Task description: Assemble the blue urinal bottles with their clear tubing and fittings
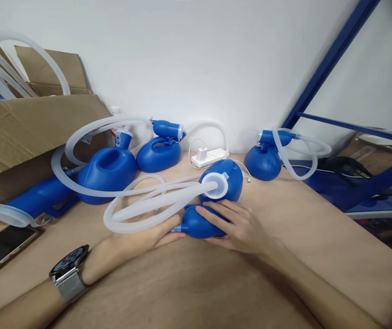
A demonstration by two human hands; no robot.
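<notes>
Right hand (238, 226) is wrapped over a smooth, rounded blue plastic piece (199, 222) on the wooden table (281, 228), left hand (164, 232) pinching its narrow tip, ribbed translucent hose (158, 204) looping just behind.

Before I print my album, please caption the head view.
Left hand and right hand hold a blue nozzled piece beside a looped pale hose.

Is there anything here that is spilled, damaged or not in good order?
Nothing looks spilled or damaged. It only looks untidy: a translucent hose lies in loose loops across the table, and more hoses stick up from the open carton.
</notes>
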